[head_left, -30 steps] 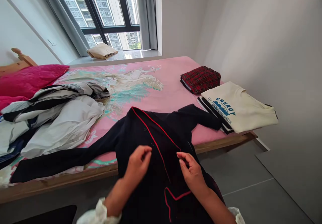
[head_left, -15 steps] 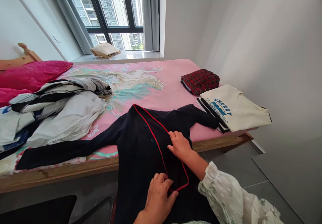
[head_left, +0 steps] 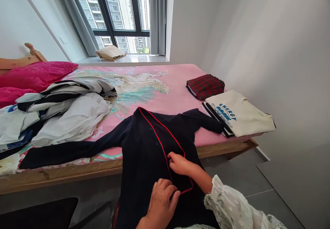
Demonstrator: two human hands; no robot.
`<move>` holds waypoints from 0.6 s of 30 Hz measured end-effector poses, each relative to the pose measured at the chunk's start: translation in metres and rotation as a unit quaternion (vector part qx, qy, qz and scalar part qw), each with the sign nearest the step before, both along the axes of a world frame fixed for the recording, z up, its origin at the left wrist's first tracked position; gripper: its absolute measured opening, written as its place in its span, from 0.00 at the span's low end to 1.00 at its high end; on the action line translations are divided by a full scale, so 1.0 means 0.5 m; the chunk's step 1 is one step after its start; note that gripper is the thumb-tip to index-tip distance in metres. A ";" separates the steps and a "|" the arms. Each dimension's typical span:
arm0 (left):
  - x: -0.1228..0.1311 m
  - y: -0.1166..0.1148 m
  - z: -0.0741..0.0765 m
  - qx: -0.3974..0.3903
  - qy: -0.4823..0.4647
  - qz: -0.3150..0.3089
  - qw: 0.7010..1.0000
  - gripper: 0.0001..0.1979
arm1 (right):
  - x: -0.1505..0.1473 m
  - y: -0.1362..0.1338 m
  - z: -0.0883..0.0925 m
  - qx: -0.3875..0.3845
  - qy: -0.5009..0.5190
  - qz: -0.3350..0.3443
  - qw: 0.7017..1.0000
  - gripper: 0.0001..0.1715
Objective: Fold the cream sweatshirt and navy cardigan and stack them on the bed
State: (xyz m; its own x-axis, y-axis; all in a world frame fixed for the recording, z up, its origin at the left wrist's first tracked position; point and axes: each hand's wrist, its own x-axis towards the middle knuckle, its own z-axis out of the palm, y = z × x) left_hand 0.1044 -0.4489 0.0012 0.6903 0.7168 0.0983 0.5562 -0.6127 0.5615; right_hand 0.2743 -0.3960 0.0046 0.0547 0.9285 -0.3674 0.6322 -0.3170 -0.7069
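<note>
A black jacket with red piping (head_left: 146,143) lies spread on the pink bed (head_left: 160,95), its lower half hanging over the wooden edge towards me. My left hand (head_left: 162,201) presses on the jacket front near the bottom corner of the red trim, fingers curled onto the cloth. My right hand (head_left: 179,163) sits just above it on the red-edged front panel, fingers closed in a pinch on the fabric. One sleeve stretches far left, the other reaches right towards the folded clothes.
A heap of white, striped and dark clothes (head_left: 56,112) lies on the bed's left by pink pillows (head_left: 36,76). Folded red plaid cloth (head_left: 205,85) and a cream "ENERGY" T-shirt (head_left: 239,114) sit at the right. A tan bag (head_left: 110,52) rests on the windowsill.
My left hand dropped from the jacket's middle to its lower corner. My right hand moved up the red trim, then came back down a little. The view has shifted slightly.
</note>
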 end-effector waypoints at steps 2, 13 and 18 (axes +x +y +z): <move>-0.010 0.030 0.001 0.032 -0.032 0.019 0.999 0.09 | -0.025 -0.010 -0.026 -0.022 0.068 -0.038 0.997 0.19; 0.010 0.241 0.035 0.137 -0.005 -0.113 0.984 0.20 | -0.054 -0.006 -0.045 0.000 0.310 -0.197 0.930 0.08; 0.050 0.292 0.088 0.152 0.151 -0.237 0.948 0.12 | -0.074 -0.002 -0.055 0.031 0.309 -0.235 0.921 0.04</move>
State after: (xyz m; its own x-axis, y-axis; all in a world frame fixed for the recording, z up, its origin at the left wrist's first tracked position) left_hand 0.1294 -0.3029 0.0453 0.9570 0.2899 -0.0031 0.2858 -0.9415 0.1785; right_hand 0.2375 -0.3968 -0.0228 0.2539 0.8756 -0.4109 -0.0928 -0.4008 -0.9115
